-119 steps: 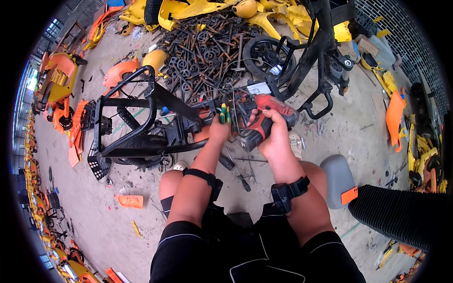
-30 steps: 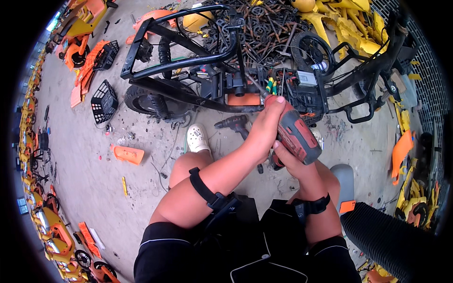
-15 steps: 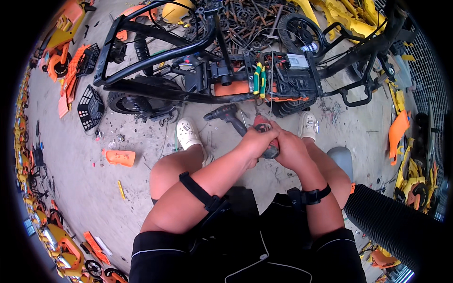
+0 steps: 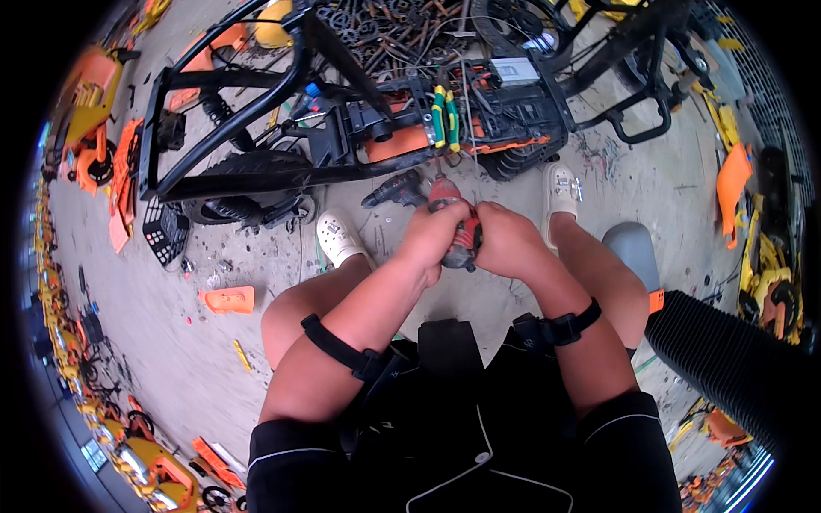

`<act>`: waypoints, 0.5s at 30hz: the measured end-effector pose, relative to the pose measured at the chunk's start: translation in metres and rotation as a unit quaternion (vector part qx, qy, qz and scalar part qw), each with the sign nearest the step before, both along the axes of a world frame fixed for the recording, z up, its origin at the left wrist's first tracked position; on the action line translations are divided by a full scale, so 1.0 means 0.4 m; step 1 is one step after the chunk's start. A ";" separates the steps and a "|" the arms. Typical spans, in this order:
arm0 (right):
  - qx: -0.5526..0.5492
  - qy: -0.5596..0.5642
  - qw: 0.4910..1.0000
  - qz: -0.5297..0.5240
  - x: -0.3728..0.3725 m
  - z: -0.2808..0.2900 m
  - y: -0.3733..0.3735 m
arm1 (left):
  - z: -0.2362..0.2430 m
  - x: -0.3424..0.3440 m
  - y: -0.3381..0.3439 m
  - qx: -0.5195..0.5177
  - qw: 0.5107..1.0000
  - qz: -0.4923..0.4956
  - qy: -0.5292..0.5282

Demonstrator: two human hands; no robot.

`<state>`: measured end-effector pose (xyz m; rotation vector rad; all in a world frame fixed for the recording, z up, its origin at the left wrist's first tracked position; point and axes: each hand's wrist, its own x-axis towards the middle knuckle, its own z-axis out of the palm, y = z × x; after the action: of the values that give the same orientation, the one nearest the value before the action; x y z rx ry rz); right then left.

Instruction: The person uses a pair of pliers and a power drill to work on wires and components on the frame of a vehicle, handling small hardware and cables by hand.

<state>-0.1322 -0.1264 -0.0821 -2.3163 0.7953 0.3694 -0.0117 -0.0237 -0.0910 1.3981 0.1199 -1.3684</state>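
Observation:
A red and black power drill (image 4: pixel 456 231) is gripped low between my knees, pointing forward toward the vehicle. My left hand (image 4: pixel 434 235) wraps its left side and my right hand (image 4: pixel 496 239) closes on its right. Just beyond its nose lies a second, black drill (image 4: pixel 389 195) on the concrete. A bare black scooter frame (image 4: pixel 299 68) stretches across the view, with an orange section (image 4: pixel 392 147) in its floor. Two green and yellow handled tools (image 4: pixel 440 115), apparently pliers, rest on that floor section beside cables and a silver box (image 4: pixel 517 73).
Behind the frame is a heap of rusty metal parts (image 4: pixel 393 21). Orange and yellow panels (image 4: pixel 735 192) and a black plastic basket (image 4: pixel 164 231) lie around. A grey padded object (image 4: pixel 629 252) and black ribbed hose (image 4: pixel 710 368) are at my right, an orange piece (image 4: pixel 229 299) at my left.
Both hands still grip the red drill, now more upright in the view and a little higher than half a second ago. The scooter sits higher in the picture as the view shifts.

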 end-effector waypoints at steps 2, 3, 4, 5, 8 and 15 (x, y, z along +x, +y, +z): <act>-0.018 0.005 1.000 -0.010 0.001 -0.010 0.009 | -0.001 -0.001 -0.007 0.010 1.000 0.005 0.005; -0.020 0.016 1.000 -0.013 0.005 -0.006 0.012 | 0.001 -0.003 -0.011 0.032 0.999 -0.003 -0.016; -0.021 0.026 0.999 -0.016 0.006 -0.004 0.013 | -0.003 -0.003 -0.013 0.028 0.999 -0.013 -0.019; -0.025 0.022 0.999 -0.018 0.003 -0.006 0.014 | -0.006 -0.002 -0.016 0.024 0.999 -0.021 -0.022; -0.034 0.006 0.999 -0.020 -0.008 -0.010 0.013 | 0.008 -0.005 -0.023 0.040 0.997 -0.042 -0.043; -0.062 -0.012 0.998 -0.007 -0.022 -0.002 0.004 | -0.014 0.001 -0.023 0.031 0.995 -0.093 -0.013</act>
<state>-0.1410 -0.1248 -0.0830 -2.4240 0.8430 0.2938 -0.0112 -0.0329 -0.0967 1.5079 0.0150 -1.5108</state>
